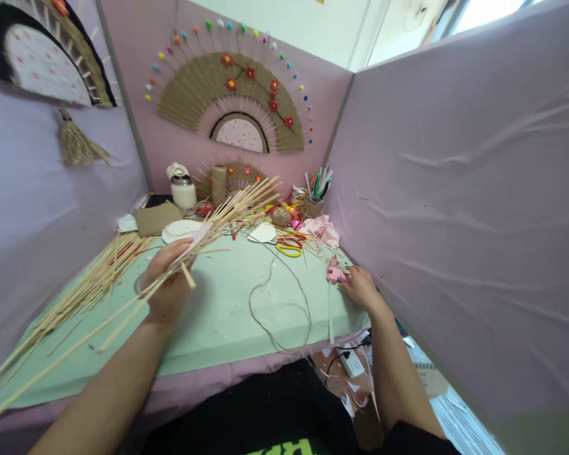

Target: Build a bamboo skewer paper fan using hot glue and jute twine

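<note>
A bundle of thin pale sticks (pixel 246 205), with a pale pink piece (pixel 200 238) along it, is gripped in my left hand (pixel 167 278) above the left half of the table. The sticks fan out toward the back, and a few long ones stretch to the lower left. At the table's right edge, the fingers of my right hand (pixel 360 285) close around a small pink glue gun (pixel 336 272); its handle is partly hidden. A pale cord hangs from it over the front edge. A loop of thin twine (pixel 252 297) lies between my hands.
More sticks (pixel 83 284) lie on the left. Yellow-handled scissors (pixel 288 251), a white cut piece (pixel 262 233), pink crumpled material (pixel 320 230), a twine spool (pixel 219 184), a jar (pixel 184 193) and a tool cup (pixel 312 207) are behind. A power strip (pixel 351 362) sits below.
</note>
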